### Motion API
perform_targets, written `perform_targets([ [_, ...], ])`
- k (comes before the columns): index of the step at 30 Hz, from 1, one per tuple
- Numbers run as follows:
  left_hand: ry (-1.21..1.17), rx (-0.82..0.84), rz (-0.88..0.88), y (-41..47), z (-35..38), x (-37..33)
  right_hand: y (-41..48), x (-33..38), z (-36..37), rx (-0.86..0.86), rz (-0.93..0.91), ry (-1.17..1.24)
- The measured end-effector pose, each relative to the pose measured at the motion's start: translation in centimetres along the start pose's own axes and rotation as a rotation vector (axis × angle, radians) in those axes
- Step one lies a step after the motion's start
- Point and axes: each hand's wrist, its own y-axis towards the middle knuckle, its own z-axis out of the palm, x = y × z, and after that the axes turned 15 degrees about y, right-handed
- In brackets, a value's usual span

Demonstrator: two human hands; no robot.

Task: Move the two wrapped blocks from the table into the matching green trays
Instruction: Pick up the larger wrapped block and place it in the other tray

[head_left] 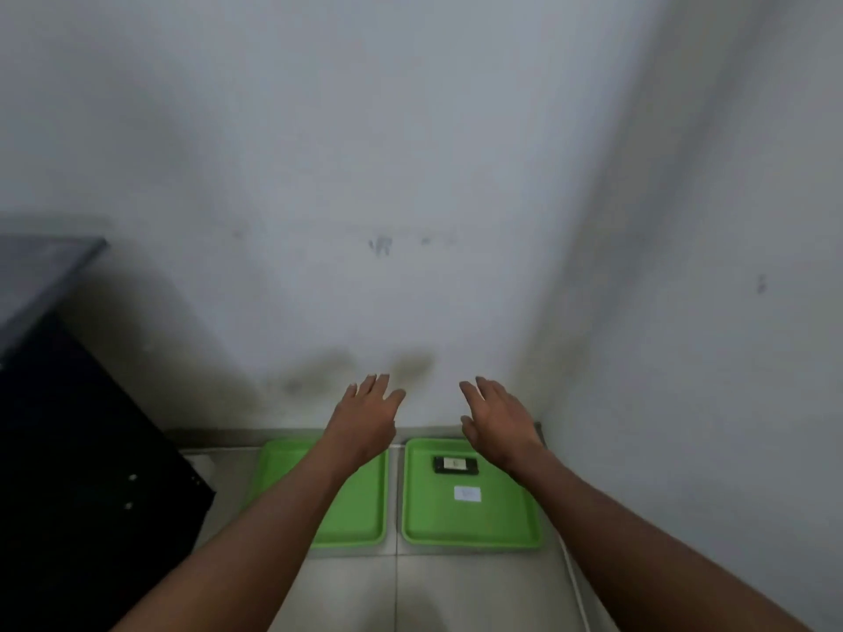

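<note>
Two green trays lie side by side on the tiled floor by the wall. The right tray (pixel 511 522) holds a small dark block with a pale label (pixel 455 465) near its far end and a white tag (pixel 467 493) in its middle. The left tray (pixel 365 508) is partly covered by my left forearm; what shows of it is bare. My left hand (pixel 369 415) hovers above the left tray's far edge, fingers spread, holding nothing. My right hand (pixel 495 415) hovers over the right tray's far edge, also open and holding nothing.
A dark cabinet or table (pixel 68 449) with a grey top stands at the left. A white stained wall (pixel 410 221) rises right behind the trays, and another wall closes the right side. Pale floor tiles (pixel 410 595) lie in front of the trays.
</note>
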Motion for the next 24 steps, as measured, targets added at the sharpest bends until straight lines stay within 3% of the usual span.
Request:
perform_targets([
  [12,0.043,-0.137,-0.056,-6.5,-38.8,6.4,-3.2,16.4,-36.8,-0.140,-0.068,0.043],
  [18,0.098,-0.240,-0.073,-8.7,-49.8,9.0,-3.9,22.0,-46.8,-0.212,-0.107,0.011],
  [24,0.133,-0.276,-0.101,-10.8,-53.7,12.5,-4.5,27.0,-49.8,-0.274,-0.108,-0.027],
])
